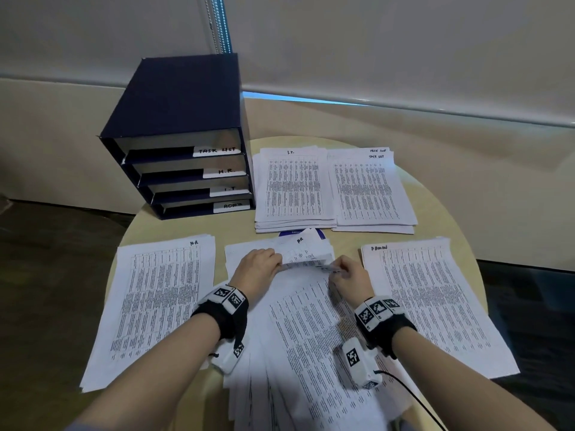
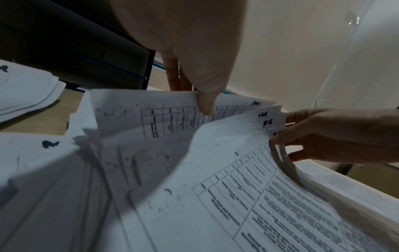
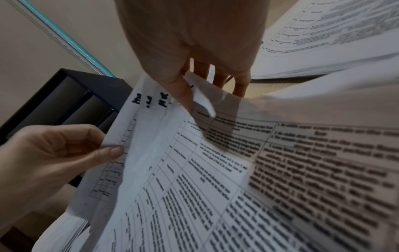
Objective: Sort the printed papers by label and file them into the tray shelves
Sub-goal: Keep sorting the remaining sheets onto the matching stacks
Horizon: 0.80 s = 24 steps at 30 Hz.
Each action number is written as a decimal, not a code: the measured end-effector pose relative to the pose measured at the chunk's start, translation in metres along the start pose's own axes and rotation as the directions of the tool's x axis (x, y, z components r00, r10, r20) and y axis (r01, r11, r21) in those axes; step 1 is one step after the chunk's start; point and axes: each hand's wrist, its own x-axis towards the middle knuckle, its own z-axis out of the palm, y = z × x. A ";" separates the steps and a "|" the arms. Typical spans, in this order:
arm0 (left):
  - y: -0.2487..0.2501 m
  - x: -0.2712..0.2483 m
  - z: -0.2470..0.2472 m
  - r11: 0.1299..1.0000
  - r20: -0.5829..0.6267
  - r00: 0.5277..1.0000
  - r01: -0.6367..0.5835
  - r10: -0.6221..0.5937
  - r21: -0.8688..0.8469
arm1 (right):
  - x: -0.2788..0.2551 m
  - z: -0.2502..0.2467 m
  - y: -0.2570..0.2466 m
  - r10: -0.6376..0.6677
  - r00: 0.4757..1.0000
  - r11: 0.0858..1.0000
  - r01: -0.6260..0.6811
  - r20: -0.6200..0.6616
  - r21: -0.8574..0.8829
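An unsorted heap of printed papers [image 1: 308,334] lies in front of me on the round table. My left hand [image 1: 259,265] pinches the lifted top edge of several sheets [image 2: 151,110] between thumb and fingers. My right hand [image 1: 347,276] pinches the right corners of the same fanned sheets [image 3: 164,136], where handwritten labels show. Sorted piles lie around: H.R. [image 1: 155,303] at left, ADMIN [image 1: 435,303] at right, I.T. [image 1: 294,188] and TASK LIST [image 1: 371,191] behind. The dark blue tray shelves [image 1: 183,135] stand at the back left with labelled slots.
The shelf slots read TASK LIST, H.R., I.T. and ADMIN from top to bottom. A wall and a window blind with a bead chain [image 1: 217,23] rise behind the table. Dark floor surrounds the table [image 1: 435,213]. A cable [image 1: 413,396] trails from my right wrist.
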 end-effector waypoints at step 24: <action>0.003 0.008 0.008 0.970 0.035 0.998 0.064 -0.058 -0.236 | 0.004 0.002 -0.004 -0.067 0.991 0.996 0.073 -0.120 0.048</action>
